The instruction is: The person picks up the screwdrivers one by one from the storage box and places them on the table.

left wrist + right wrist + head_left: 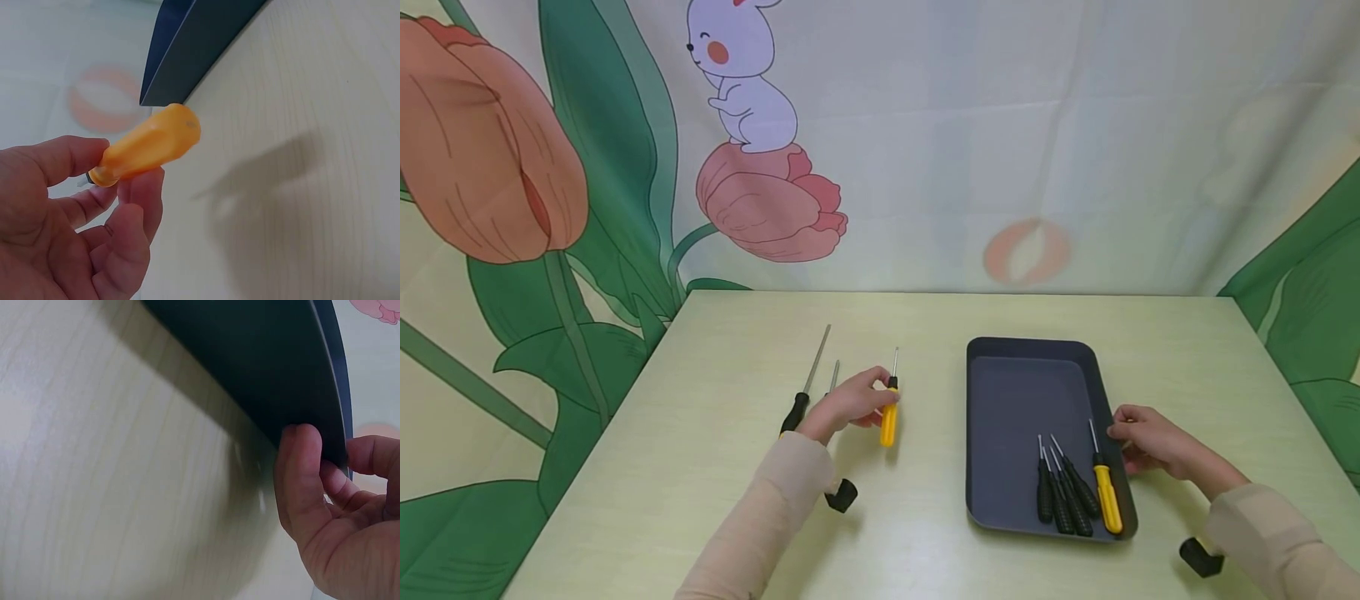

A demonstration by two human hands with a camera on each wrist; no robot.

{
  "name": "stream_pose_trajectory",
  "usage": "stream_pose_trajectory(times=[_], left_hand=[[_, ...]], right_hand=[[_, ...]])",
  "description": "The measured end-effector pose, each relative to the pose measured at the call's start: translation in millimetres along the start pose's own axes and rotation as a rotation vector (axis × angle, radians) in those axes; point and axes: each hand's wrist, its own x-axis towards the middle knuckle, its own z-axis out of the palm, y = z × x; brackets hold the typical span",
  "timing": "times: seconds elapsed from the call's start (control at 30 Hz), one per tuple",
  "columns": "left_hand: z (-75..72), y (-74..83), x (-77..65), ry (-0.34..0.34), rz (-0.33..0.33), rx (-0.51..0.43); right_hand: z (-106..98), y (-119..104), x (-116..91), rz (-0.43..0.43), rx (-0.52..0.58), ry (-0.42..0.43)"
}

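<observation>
My left hand (852, 400) pinches a yellow-handled screwdriver (889, 423) between thumb and fingers, with its tip pointing away from me. In the left wrist view the yellow handle (155, 142) is raised over the table, its shadow falling on the wood. My right hand (1159, 443) grips the right rim of a dark tray (1022, 383). Seen from the right wrist, fingers (303, 469) lie against the tray's outer wall (250, 362) and the thumb is at the rim. Inside the tray, several black screwdrivers (1063, 496) lie beside another yellow screwdriver (1107, 500).
Left of my left hand, a long black-handled screwdriver (796, 410) lies on the pale wooden table (925, 533). The shaft of another screwdriver (835, 373) shows behind the hand, its handle hidden. A printed curtain (925, 167) hangs along the table's back edge.
</observation>
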Motion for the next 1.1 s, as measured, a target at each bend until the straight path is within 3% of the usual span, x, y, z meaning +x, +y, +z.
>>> stream_pose_trajectory(times=[0.47, 0.97, 1.1], left_hand=[[-9.1, -19.9, 2.6, 0.028, -0.053, 0.012], [-15.6, -28.1, -2.6, 0.067, -0.079, 0.082], [-16.1, -31.0, -1.7, 0.086, -0.097, 0.097]], right_hand=[[0, -1, -1, -0.019, -0.006, 0.001], [1, 1, -1, -0.019, 0.000, 0.000], [-3, 4, 0, -0.048, 0.016, -0.038]])
